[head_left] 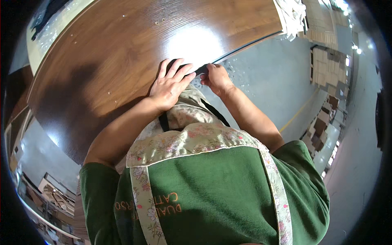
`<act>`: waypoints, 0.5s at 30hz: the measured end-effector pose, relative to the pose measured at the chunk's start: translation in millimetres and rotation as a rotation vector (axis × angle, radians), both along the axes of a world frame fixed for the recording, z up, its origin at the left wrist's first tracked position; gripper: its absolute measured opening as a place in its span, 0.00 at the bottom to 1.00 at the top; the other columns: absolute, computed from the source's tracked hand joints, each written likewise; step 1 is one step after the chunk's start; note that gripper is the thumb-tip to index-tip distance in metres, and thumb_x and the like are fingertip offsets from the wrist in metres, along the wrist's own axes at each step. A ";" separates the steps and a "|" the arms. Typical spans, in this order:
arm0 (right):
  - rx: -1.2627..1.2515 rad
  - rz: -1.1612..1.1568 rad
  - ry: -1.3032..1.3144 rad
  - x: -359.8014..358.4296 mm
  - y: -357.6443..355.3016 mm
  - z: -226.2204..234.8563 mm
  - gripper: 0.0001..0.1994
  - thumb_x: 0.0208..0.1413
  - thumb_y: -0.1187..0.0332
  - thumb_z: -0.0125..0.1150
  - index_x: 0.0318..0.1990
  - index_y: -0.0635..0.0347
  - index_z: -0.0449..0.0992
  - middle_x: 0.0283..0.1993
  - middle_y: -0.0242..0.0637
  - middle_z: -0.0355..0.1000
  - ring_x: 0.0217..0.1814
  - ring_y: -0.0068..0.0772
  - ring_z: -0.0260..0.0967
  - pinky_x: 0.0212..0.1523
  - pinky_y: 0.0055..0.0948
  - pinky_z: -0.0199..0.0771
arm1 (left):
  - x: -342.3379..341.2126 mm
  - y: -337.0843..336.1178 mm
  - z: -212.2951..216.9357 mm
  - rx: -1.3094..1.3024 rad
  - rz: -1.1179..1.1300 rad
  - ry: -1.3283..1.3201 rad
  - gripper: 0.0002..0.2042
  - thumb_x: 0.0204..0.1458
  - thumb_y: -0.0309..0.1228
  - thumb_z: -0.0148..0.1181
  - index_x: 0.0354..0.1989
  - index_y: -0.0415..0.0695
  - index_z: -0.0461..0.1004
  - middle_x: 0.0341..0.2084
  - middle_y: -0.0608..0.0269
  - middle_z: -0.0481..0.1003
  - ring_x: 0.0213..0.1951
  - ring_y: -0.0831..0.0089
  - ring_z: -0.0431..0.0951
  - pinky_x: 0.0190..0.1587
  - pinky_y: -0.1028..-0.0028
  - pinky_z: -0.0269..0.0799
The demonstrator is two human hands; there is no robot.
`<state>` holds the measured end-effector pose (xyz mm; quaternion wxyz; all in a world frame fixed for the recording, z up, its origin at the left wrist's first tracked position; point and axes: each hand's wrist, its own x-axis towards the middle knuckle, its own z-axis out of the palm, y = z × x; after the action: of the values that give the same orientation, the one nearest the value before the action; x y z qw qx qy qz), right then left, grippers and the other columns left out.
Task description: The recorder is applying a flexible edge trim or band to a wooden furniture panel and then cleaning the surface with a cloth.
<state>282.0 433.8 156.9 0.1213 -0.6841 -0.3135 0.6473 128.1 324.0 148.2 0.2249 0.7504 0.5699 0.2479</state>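
A large brown wood-grain board (122,45) lies in front of me, its surface shiny under a bright reflection. My left hand (169,83) rests flat on it near the close edge, fingers spread and holding nothing. Just to the right, my right hand (217,77) is at the board's right edge with its fingers curled and pinched together. A dark strip (249,45) runs along that edge down to the right fingertips. A dark patch shows between the two hands, and what the right fingers grip, if anything, is too small to make out.
Small holes (157,23) and pale specks dot the board. White cloth or wrapping (292,18) bunches at its far right corner. Stacks of flat panels (330,65) stand to the right on the grey floor (265,77). Clear plastic wrap (51,36) lies far left.
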 end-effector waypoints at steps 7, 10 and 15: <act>0.017 0.114 -0.046 -0.3 -2.0 2.3 0.12 0.58 0.68 0.40 0.40 0.69 0.66 0.30 0.39 0.67 0.22 0.26 0.62 0.20 0.28 0.68 | -3.0 -1.6 -0.3 0.083 0.034 -0.055 0.25 0.38 0.18 0.51 0.50 0.44 0.68 0.55 0.61 0.62 0.60 0.58 0.54 0.62 0.53 0.42; 0.046 0.005 0.093 -2.2 -19.3 4.3 0.13 0.60 0.65 0.42 0.40 0.69 0.66 0.28 0.41 0.69 0.21 0.29 0.65 0.22 0.28 0.70 | -8.0 -14.3 0.3 0.096 0.035 -0.023 0.26 0.38 0.18 0.50 0.51 0.44 0.67 0.55 0.60 0.61 0.60 0.58 0.54 0.61 0.54 0.44; -0.002 0.086 0.162 -29.5 -85.0 9.2 0.12 0.59 0.68 0.46 0.42 0.71 0.65 0.32 0.42 0.70 0.25 0.30 0.68 0.25 0.27 0.72 | -51.4 -65.0 6.7 0.080 -0.022 -0.041 0.22 0.39 0.21 0.51 0.48 0.43 0.70 0.53 0.57 0.64 0.57 0.57 0.59 0.59 0.56 0.51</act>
<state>252.6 348.8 166.1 0.1176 -0.6154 -0.3312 0.7055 76.7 259.0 154.9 0.2089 0.7599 0.5464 0.2833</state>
